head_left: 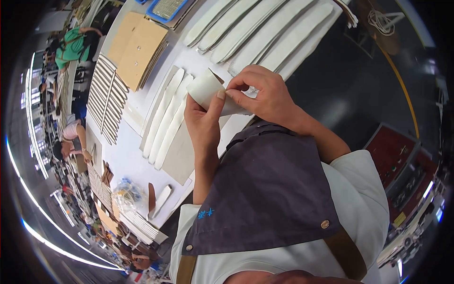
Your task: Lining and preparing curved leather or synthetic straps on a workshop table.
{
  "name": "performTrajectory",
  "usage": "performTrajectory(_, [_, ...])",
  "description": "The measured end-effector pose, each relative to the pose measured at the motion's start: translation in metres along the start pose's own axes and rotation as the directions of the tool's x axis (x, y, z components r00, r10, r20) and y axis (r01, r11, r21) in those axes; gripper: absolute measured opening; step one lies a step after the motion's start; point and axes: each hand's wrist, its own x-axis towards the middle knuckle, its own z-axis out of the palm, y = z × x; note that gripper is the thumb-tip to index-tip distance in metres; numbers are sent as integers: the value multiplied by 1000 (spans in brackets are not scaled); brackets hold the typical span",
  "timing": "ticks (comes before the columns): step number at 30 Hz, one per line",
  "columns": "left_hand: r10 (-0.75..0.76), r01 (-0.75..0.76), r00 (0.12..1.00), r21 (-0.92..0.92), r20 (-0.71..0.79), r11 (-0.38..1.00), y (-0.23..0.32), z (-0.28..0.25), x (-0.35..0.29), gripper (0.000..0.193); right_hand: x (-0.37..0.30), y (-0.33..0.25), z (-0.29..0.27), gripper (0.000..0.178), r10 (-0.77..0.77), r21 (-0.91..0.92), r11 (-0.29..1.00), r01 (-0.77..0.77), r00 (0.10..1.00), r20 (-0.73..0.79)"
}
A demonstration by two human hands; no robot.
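Observation:
A curled white strip, seemingly leather-like, is bent over between my hands above the table's near edge. My left hand grips it from the left, thumb pressed on its face. On the other side, my right hand pinches its edge between thumb and fingertips; part of the strip is hidden behind these fingers. Just left of my left hand, long white strips lie side by side on a grey board. Beyond my right hand, several piles of larger white strips spread across the table.
Brown cardboard sheets are stacked at the far left, near a blue tray. Thin brown-and-white strips lie beside them. A clear plastic bag and a brown strip sit lower left. Other people work farther left.

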Motion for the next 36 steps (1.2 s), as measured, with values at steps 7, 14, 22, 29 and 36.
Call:
performTrajectory(7, [20, -24, 995, -40, -97, 999, -2, 8, 17, 35, 28, 15, -4, 11, 134, 225, 959, -173, 975, 179])
performTrajectory(14, [-83, 66, 994, -228, -66, 971, -4, 26, 31, 37, 44, 45, -13, 15, 11, 120, 992, -34, 982, 190])
performTrajectory(22, [-144, 168, 985, -407, 90, 898, 0, 33, 42, 32, 67, 79, -42, 13, -104, -177, 978, 107, 994, 25])
performTrajectory(29, [-70, 130, 985, -424, 155, 896, 9, 19, 56, 41, -6, 170, -180, 21, 331, -701, 706, 107, 825, 459])
performTrajectory(36, [-37, 142, 897, -208, 441, 968, 0, 13, 75, 47, 49, 108, -94, 46, 366, 380, 607, -698, 670, 646])
